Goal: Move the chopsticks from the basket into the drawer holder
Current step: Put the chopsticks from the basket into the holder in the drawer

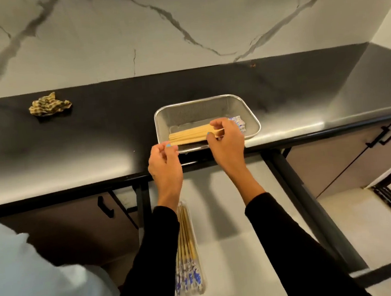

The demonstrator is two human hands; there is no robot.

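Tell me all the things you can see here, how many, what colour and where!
basket: one, silver mesh, on the counter's front edge.
chopsticks in the basket: a bundle, tan with blue-and-white ends, lying flat.
chopsticks in the holder: several, tan with blue-and-white ends, in the open drawer.
drawer: one, white inside, pulled out below the basket.
cloth: one, yellow and dark checked, crumpled, far left of the counter.
counter: one, black.
left hand: fingers curled, holds nothing, beside the basket.
right hand: pinches the basket chopsticks.
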